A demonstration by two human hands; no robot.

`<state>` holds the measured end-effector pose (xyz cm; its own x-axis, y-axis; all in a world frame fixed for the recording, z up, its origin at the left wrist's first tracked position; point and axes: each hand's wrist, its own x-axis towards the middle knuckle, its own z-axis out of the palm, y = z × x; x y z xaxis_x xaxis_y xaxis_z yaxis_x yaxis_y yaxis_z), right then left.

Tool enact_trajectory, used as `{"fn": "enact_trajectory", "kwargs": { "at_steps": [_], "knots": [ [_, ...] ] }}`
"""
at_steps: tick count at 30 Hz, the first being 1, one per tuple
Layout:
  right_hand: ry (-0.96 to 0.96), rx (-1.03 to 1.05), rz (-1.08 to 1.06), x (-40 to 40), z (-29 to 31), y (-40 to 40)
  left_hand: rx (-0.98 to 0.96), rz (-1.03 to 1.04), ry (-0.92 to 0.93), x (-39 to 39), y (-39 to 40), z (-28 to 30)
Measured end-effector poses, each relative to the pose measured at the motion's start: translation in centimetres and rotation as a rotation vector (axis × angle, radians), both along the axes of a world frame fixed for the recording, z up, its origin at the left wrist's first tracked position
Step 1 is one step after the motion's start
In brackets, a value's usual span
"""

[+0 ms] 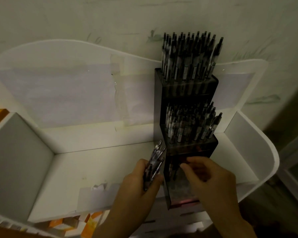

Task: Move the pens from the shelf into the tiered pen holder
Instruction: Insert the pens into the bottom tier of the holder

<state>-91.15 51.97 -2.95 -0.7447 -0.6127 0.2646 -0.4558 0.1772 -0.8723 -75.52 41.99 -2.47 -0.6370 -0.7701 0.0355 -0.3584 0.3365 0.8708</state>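
While the light is dim and everything reads grey, the tiered pen holder (187, 146) is plain enough: a dark, see-through stepped block with three tiers, standing on the white shelf (96, 169) toward its right end, its back against the shelf's rear panel. Its top tier (189, 57) and middle tier (191, 124) are packed with upright pens, too many and too blurred to count. Its lowest tier (181, 177), nearest the camera, holds only a few pens at its left side; how many cannot be made out.

One left hand (141, 184) grips a bundle of pens (155, 162) just left of the holder, fingers curled round the barrels, tips pointing up and away; at least three show, the rest hidden in the fist. One right hand (212, 179) reaches over the lowest tier with thumb and forefinger brought together, but whether they pinch a pen cannot be told.

The shelf has raised side walls and a curved back, with taped paper sheets (62, 93) on it. Behind is a marked pale wall (144, 16). Orange-patterned packaging (72, 222) shows below the shelf's front edge, partly cut off.
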Motion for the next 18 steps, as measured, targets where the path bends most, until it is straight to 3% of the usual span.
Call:
{"fn": "enact_trajectory", "kwargs": {
  "at_steps": [6, 18],
  "knots": [
    [-0.333, -0.023, 0.312, 2.5, 2.6, 0.1, 0.116, -0.109, 0.092, -1.3, 1.2, 0.3],
    [-0.522, -0.017, 0.312, 0.7, 3.5, 1.6, 0.116, -0.165, 0.12, -2.3, 2.4, 1.3]
  ]
}}
